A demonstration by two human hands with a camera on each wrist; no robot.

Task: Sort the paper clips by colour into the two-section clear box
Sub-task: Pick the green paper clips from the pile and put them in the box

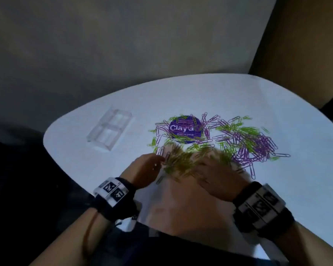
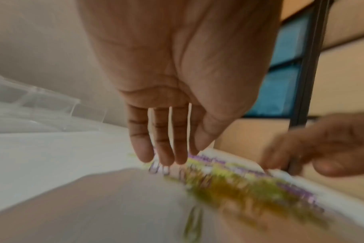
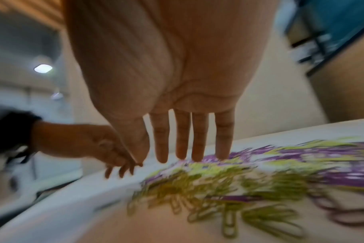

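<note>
With both my left hand and right hand spread flat, holding nothing, I rake only the green clips together, away from the purple clips, before scooping toward the clear box.

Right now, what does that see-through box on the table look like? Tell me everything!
The clear box looks like see-through plastic, long and rectangular, with a divider wall across the middle making two sections. Both sections look empty. It lies flat on the white table, to the left of the paper clips. Neither hand touches it.
</note>
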